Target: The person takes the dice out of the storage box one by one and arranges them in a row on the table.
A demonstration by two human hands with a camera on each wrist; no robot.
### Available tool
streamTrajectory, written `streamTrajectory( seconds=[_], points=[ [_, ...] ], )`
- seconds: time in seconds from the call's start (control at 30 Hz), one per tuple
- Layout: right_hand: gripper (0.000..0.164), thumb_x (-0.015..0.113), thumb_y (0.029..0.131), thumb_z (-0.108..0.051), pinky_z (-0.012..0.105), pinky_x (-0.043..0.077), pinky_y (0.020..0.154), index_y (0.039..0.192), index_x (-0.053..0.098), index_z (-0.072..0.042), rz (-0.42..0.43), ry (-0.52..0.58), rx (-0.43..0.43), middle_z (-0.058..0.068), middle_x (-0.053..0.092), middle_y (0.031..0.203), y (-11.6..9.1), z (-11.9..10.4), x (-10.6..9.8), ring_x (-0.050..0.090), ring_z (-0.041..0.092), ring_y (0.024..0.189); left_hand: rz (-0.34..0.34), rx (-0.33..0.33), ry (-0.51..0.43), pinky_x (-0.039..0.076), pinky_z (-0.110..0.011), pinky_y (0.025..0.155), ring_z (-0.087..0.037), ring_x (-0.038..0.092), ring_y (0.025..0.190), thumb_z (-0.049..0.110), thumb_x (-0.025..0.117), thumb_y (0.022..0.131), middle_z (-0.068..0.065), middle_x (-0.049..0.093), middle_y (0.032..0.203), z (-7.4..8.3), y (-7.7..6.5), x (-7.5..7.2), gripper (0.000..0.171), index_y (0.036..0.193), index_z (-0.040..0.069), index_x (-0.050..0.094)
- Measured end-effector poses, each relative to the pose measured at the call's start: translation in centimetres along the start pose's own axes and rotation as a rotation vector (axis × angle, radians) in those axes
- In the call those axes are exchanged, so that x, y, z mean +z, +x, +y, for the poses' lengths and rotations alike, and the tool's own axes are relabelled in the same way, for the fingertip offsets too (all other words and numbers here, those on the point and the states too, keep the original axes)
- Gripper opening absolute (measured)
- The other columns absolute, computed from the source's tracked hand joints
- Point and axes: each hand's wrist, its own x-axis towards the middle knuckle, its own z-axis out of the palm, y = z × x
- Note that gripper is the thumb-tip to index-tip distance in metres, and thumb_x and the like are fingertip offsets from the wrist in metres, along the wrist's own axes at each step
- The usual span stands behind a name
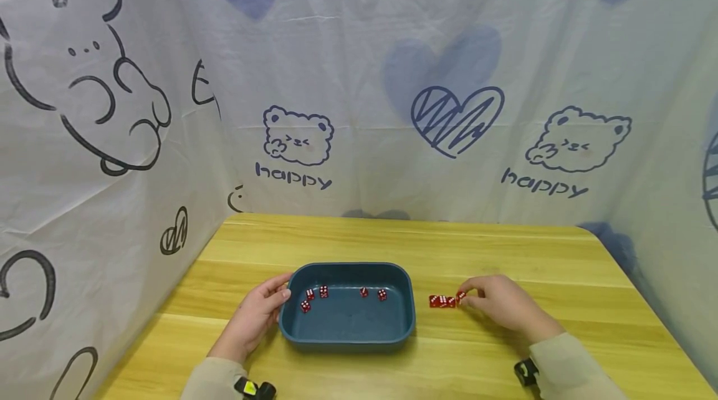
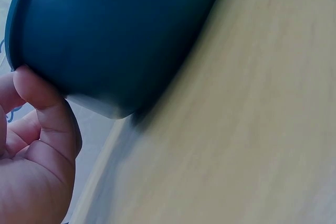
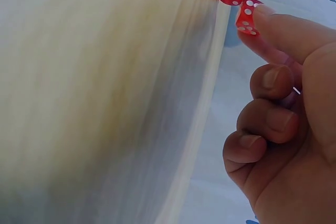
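A dark blue-green plastic tub (image 1: 348, 325) with rounded corners stands on the table. My left hand (image 1: 260, 309) holds its left edge, the thumb at the rim and near wall, as the left wrist view also shows. Several red dice (image 1: 323, 291) with white dots lie inside the tub, some at the left and some toward the right. To the right of the tub, a short row of red dice (image 1: 442, 301) sits on the tabletop. At the row's right end my right hand (image 1: 502, 300) pinches one red die (image 3: 249, 16) between thumb and index finger, its other fingers curled in.
The wooden table (image 1: 359, 375) has its far edge close to a white printed curtain (image 1: 359, 76). More of this curtain hangs along the left and right sides. A dark strapped device (image 1: 526, 372) sits at my right cuff, with another (image 1: 255, 389) at the left.
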Motion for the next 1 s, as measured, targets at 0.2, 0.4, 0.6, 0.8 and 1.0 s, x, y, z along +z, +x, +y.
streamTrajectory(
  seconds=[0.2, 0.4, 0.6, 0.8, 1.0],
  points=[
    [0.017, 0.074, 0.093, -0.027, 0.032, 0.043, 0.061, 0.109, 0.076, -0.023, -0.013, 0.001, 0.002, -0.013, 0.059, 0.079, 0.06, -0.12, -0.06, 0.049, 0.010, 0.067, 0.006, -0.003, 0.004, 0.049, -0.022, 0.063, -0.014, 0.056, 0.078, 0.009, 0.055, 0.105, -0.014, 0.057, 0.115, -0.11, 0.07, -0.01, 0.047, 0.150, 0.002, 0.046],
    [0.011, 0.075, 0.092, -0.026, 0.035, 0.043, 0.063, 0.103, 0.076, -0.027, -0.041, 0.024, 0.036, -0.011, 0.060, 0.079, 0.27, -0.48, -0.01, 0.050, 0.013, 0.069, 0.015, -0.005, 0.007, 0.049, -0.022, 0.063, -0.014, 0.057, 0.078, 0.009, 0.055, 0.104, -0.013, 0.057, 0.115, -0.16, 0.06, 0.05, 0.046, 0.149, 0.001, 0.047],
    [0.008, 0.076, 0.091, -0.024, 0.035, 0.043, 0.062, 0.098, 0.075, -0.027, -0.051, 0.020, 0.052, -0.009, 0.059, 0.075, 0.38, -0.60, 0.11, 0.050, 0.013, 0.067, 0.004, 0.003, 0.014, 0.049, -0.022, 0.062, -0.013, 0.055, 0.076, 0.010, 0.057, 0.104, -0.013, 0.057, 0.115, -0.01, -0.05, 0.09, 0.048, 0.150, 0.000, 0.045],
    [0.008, 0.076, 0.090, -0.022, 0.035, 0.042, 0.062, 0.097, 0.075, -0.026, -0.042, 0.014, 0.043, -0.009, 0.058, 0.074, 0.35, -0.63, 0.16, 0.049, 0.013, 0.067, -0.003, -0.002, 0.020, 0.048, -0.022, 0.062, -0.013, 0.054, 0.076, 0.010, 0.057, 0.104, -0.011, 0.056, 0.114, 0.07, -0.11, 0.11, 0.049, 0.151, -0.001, 0.043],
    [0.008, 0.076, 0.090, -0.022, 0.034, 0.041, 0.061, 0.097, 0.075, -0.026, -0.029, -0.003, 0.009, -0.010, 0.056, 0.072, 0.31, -0.58, 0.20, 0.048, 0.012, 0.066, 0.007, 0.005, 0.019, 0.048, -0.022, 0.062, -0.013, 0.054, 0.075, 0.010, 0.057, 0.104, -0.011, 0.056, 0.111, -0.03, -0.08, 0.12, 0.049, 0.150, -0.001, 0.045]
  ],
)
